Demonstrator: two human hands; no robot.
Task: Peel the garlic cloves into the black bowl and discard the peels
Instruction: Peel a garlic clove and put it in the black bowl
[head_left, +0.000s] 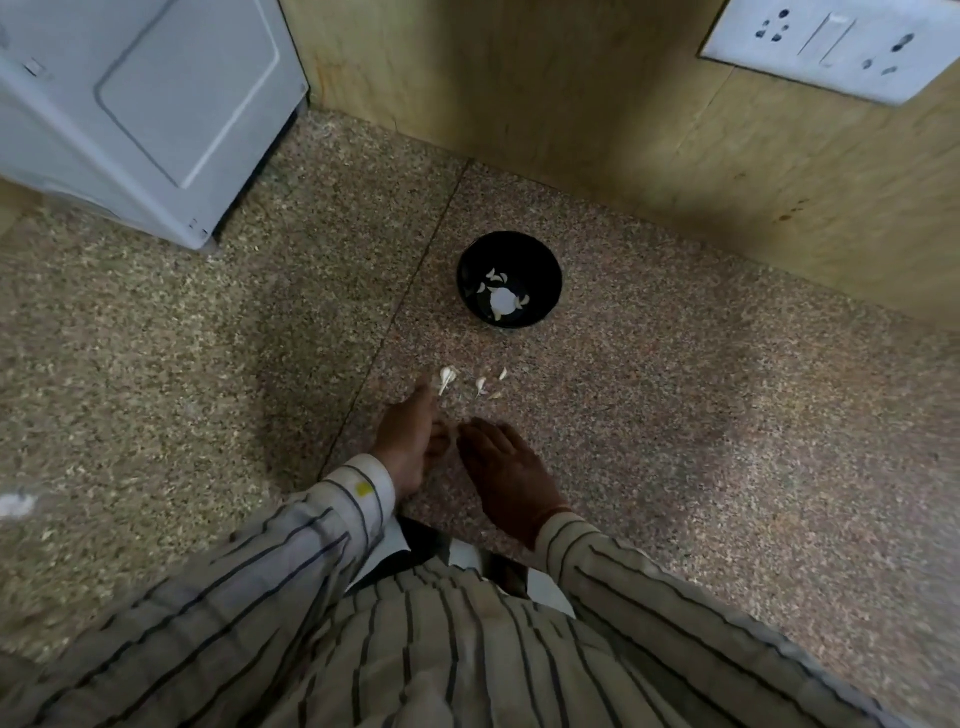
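Head view: peeling looks nearly done — black bowl (509, 279) at frame centre holds several pale cloves, count unclear. On the counter (675, 415) below it lie about four peel scraps (448, 378). Left hand (408, 449) reaches toward them, fingers extended; right hand (506, 475) flat, holding nothing. Next, probably: gather scraps, discard.

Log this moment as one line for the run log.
left hand: reaching toward garlic bits | right hand: hovering | black bowl: holds peeled cloves
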